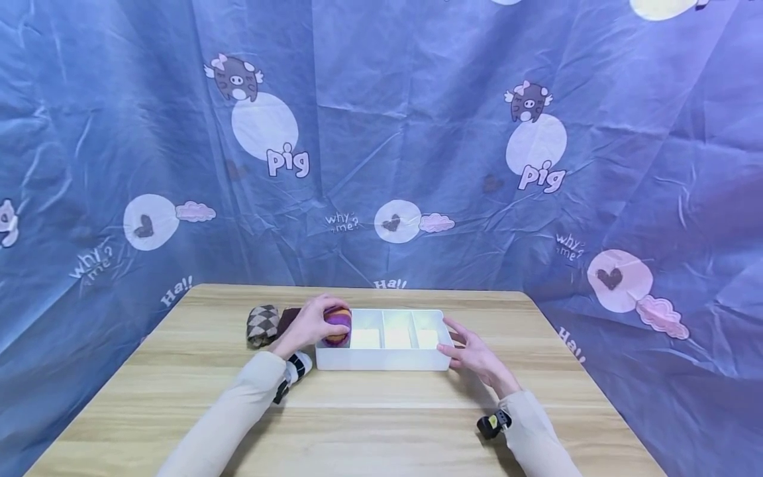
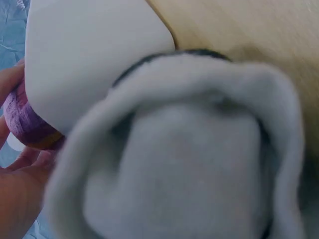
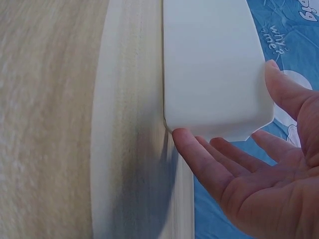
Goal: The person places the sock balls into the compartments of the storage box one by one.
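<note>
A white divided tray [image 1: 381, 361] sits on the wooden table [image 1: 357, 424]. My left hand [image 1: 310, 324] grips a rolled purple-and-orange sock ball [image 1: 337, 324] over the tray's leftmost compartment. In the left wrist view the purple ball [image 2: 22, 122] shows behind the tray's white wall [image 2: 89, 55], and a pale sleeve cuff [image 2: 184, 154] fills most of the frame. My right hand [image 1: 471, 351] lies with straight fingers against the tray's right end; in the right wrist view its fingers [image 3: 199, 154] touch the tray corner [image 3: 214, 74].
A brown-and-beige argyle sock roll [image 1: 263, 324] and a dark brown one [image 1: 290, 317] lie left of the tray. Blue printed cloth [image 1: 417, 132] hangs behind and at both sides of the table. Bare wood stretches in front of the tray.
</note>
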Motion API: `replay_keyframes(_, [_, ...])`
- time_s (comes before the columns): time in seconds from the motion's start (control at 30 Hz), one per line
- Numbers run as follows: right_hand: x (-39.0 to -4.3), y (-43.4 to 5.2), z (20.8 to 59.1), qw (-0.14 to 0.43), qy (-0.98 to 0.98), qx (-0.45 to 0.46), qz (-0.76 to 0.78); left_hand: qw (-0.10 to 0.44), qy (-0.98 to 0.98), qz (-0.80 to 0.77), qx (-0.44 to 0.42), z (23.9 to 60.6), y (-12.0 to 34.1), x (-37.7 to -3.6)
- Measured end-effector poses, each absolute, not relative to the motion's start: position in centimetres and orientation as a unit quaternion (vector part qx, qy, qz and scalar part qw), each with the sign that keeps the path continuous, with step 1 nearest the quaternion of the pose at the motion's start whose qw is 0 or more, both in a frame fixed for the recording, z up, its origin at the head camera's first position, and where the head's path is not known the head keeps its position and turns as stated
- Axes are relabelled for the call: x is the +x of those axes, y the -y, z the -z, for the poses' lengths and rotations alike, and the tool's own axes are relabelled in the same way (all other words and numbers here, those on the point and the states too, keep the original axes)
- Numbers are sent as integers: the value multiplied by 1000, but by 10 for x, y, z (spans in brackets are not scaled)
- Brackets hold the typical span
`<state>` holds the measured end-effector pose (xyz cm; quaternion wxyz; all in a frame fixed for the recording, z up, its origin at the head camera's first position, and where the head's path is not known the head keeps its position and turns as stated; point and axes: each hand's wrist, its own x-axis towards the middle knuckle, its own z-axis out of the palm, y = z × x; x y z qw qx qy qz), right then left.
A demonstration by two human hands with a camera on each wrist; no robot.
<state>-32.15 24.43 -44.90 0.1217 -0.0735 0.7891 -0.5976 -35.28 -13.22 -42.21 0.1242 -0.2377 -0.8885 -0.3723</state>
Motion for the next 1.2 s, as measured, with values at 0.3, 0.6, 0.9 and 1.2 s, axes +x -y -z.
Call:
replay_keyframes(0.3, [-321, -245, 449, 119, -796, -73, 589, 108, 876, 415, -221, 428, 132, -355])
replay_keyframes(0.6, [-322, -244, 448, 119, -796, -64, 590, 60, 850, 479, -211, 431, 137, -358])
replay_keyframes(0.9, [-322, -241, 448, 125, -789, -58, 599, 42, 833, 503, -227, 432, 140, -359])
replay_keyframes(1.2, [-323, -242, 451, 120, -786, -59, 603, 34, 813, 532, -235, 433, 149, -358])
